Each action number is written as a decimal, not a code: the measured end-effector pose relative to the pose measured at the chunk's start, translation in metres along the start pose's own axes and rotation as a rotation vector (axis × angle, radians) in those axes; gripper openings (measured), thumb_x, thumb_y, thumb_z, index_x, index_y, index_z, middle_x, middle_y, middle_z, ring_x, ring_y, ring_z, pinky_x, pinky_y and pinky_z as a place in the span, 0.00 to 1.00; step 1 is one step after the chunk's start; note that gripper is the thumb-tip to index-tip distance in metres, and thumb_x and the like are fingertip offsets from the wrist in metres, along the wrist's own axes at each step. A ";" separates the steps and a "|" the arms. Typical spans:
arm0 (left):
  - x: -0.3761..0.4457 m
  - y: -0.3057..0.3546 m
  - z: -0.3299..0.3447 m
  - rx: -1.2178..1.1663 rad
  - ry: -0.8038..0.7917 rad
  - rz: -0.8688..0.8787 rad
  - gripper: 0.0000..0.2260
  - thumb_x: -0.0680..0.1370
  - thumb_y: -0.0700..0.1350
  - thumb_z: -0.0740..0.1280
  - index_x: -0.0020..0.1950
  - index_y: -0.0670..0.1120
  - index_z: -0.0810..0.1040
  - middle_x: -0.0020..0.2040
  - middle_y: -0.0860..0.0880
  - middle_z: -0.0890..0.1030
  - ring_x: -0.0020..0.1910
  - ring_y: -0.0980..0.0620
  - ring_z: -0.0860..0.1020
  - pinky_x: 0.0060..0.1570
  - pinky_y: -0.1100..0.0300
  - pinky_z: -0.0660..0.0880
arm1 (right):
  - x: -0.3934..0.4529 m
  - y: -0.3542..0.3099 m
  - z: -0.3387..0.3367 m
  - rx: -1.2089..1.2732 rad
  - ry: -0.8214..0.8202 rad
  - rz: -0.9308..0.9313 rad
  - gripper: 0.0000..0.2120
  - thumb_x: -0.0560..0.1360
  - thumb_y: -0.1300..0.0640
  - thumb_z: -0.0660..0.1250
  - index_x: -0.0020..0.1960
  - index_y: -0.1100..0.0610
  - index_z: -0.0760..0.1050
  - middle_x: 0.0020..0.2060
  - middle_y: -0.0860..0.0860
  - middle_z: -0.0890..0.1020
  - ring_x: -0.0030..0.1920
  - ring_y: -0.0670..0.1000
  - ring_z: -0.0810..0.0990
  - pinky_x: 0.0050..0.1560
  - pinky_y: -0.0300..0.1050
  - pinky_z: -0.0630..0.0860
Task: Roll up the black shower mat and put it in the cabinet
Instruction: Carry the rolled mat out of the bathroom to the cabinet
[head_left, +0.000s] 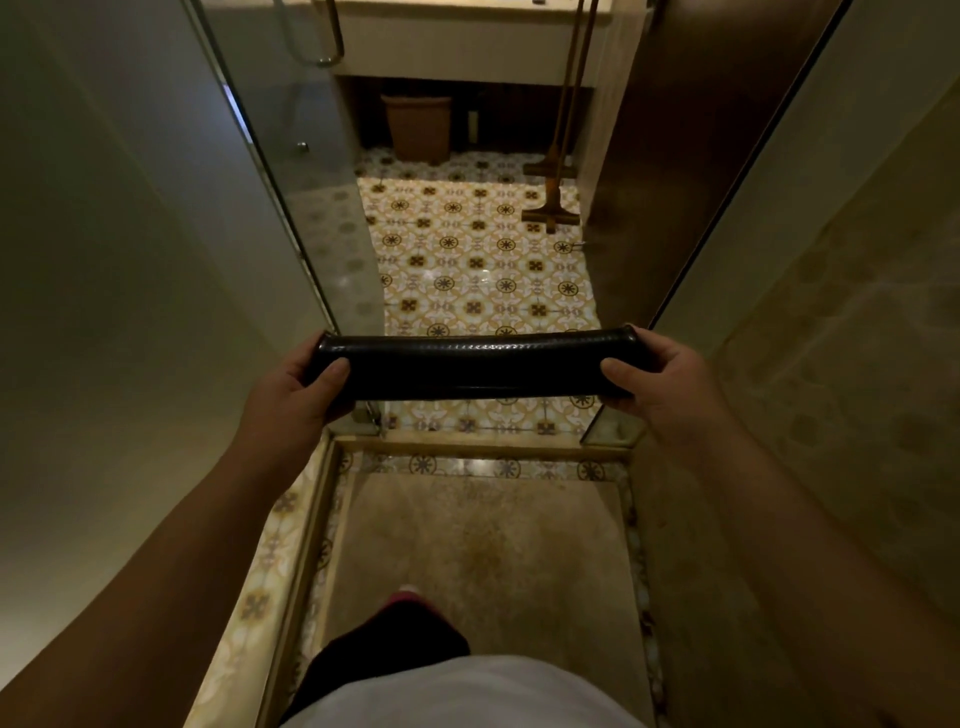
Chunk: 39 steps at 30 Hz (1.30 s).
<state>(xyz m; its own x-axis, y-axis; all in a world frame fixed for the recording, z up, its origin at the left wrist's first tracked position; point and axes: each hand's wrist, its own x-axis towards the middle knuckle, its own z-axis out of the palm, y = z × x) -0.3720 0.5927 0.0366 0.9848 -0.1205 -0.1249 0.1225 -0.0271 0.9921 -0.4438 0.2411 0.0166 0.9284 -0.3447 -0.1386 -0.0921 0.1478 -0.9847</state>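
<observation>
- At 6 o'clock, nearest me, my leg (400, 639) is stepping over the plain shower floor (483, 551). It looks like a wet-area surface, so I judge a slip to be the first risk while both my hands are busy.
- Just past that, low at 6 o'clock, the raised threshold (483, 444) crosses my path. With the roll held in front of me I could catch a toe on it.
- At centre, the rolled black shower mat (475, 366) is off the floor and held level in the air. My left hand (291, 387) is wrapped around its 9 o'clock end, thumb on top. My right hand (662, 382) is wrapped around its 3 o'clock end in the same way.
- Nothing binds the roll but my grip. If either hand eases, I expect the loose edge to spring open and the mat to unroll.
- At 10 o'clock, the glass shower door (291, 208) stands beside the left end of the roll. The opening looks barely wider than the mat, so an end could knock the glass unless I angle it.
- At 1 o'clock, two floor squeegees (550, 208) lean by the wall; brushing their handles could topple them.
- At 12 o'clock, farthest, a brown bin (418, 127) sits under the vanity (467, 49). I cannot tell where the cabinet opens.
</observation>
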 end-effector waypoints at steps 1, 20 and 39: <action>0.010 -0.001 -0.002 0.002 -0.002 0.004 0.16 0.81 0.38 0.61 0.70 0.44 0.72 0.60 0.43 0.78 0.57 0.47 0.78 0.54 0.55 0.78 | 0.009 0.001 0.004 0.001 0.008 0.002 0.38 0.61 0.56 0.77 0.70 0.58 0.71 0.57 0.52 0.80 0.51 0.49 0.84 0.45 0.47 0.82; 0.266 -0.006 -0.016 0.036 -0.065 -0.063 0.23 0.78 0.37 0.66 0.73 0.48 0.69 0.60 0.48 0.77 0.56 0.50 0.79 0.52 0.54 0.79 | 0.203 0.016 0.069 -0.045 0.144 0.076 0.21 0.69 0.63 0.75 0.52 0.38 0.82 0.48 0.40 0.85 0.51 0.45 0.84 0.46 0.44 0.82; 0.494 -0.006 0.119 -0.106 0.001 -0.195 0.28 0.68 0.42 0.74 0.68 0.48 0.74 0.57 0.49 0.80 0.53 0.52 0.82 0.48 0.57 0.79 | 0.491 -0.023 -0.015 -0.095 0.036 0.126 0.16 0.72 0.63 0.74 0.48 0.42 0.82 0.50 0.47 0.84 0.49 0.46 0.84 0.44 0.43 0.81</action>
<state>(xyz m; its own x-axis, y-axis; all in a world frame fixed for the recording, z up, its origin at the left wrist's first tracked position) 0.0990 0.4152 -0.0328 0.9411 -0.1225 -0.3150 0.3233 0.0546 0.9447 0.0093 0.0548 -0.0304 0.8940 -0.3621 -0.2639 -0.2424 0.1046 -0.9645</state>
